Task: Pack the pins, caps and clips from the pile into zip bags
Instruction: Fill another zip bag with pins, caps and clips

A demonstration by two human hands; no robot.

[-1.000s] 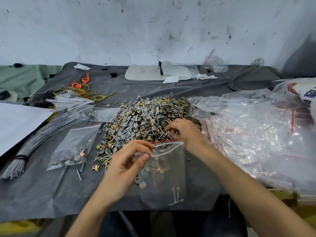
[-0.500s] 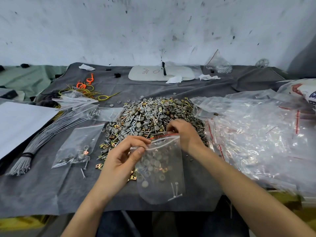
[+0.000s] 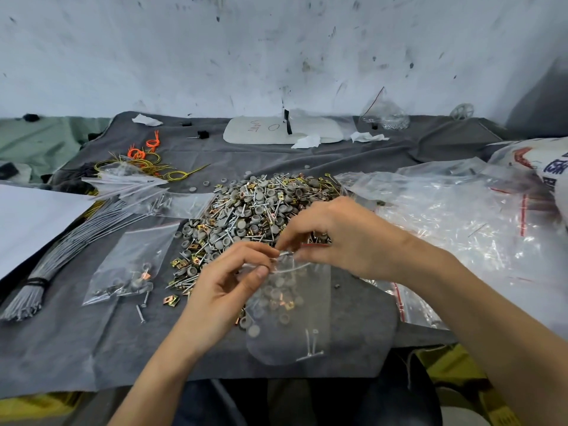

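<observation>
A pile of grey caps, silver pins and gold clips [image 3: 246,216] lies on the dark grey cloth [image 3: 76,342]. In front of it hangs a clear zip bag [image 3: 289,315] holding several caps, clips and two pins. My left hand [image 3: 224,287] pinches the bag's top left edge between thumb and fingers. My right hand [image 3: 341,238] is at the bag's mouth, its fingertips pinching a silver pin [image 3: 284,254] over the opening. The bag's red zip strip is partly hidden behind my right hand.
A second zip bag with a few parts [image 3: 129,269] lies left of the pile. A bundle of grey cable ties [image 3: 61,256] lies further left. A heap of empty zip bags [image 3: 461,229] fills the right. White paper [image 3: 27,219] covers the left edge.
My right hand has lifted off the pile and come to the bag's mouth with a pin. My left hand still holds the bag, which shifted slightly.
</observation>
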